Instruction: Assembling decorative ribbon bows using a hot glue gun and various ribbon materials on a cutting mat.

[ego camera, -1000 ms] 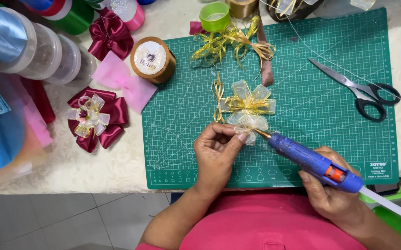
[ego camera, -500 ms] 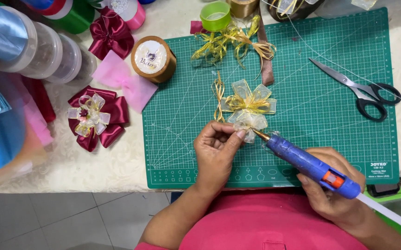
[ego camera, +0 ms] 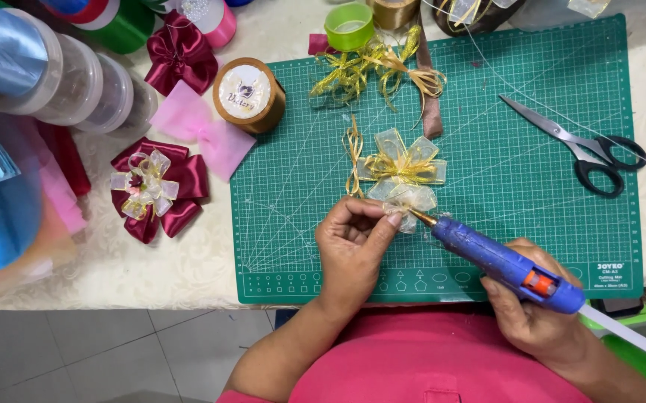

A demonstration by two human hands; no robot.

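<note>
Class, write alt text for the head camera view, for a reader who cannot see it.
A person's left hand pinches a small sheer gold bow while the right hand aims a blue glue gun at it, over a green cutting mat. Scissors lie on the mat; a maroon bow lies to its left.

Black-handled scissors (ego camera: pixel 580 145) lying on green cutting mat (ego camera: pixel 502 89), well beyond the right hand; brown ribbon spool (ego camera: pixel 248 94) and pink bow (ego camera: pixel 200 128) up-left of the left hand; maroon bow (ego camera: pixel 151 189) further left
</note>
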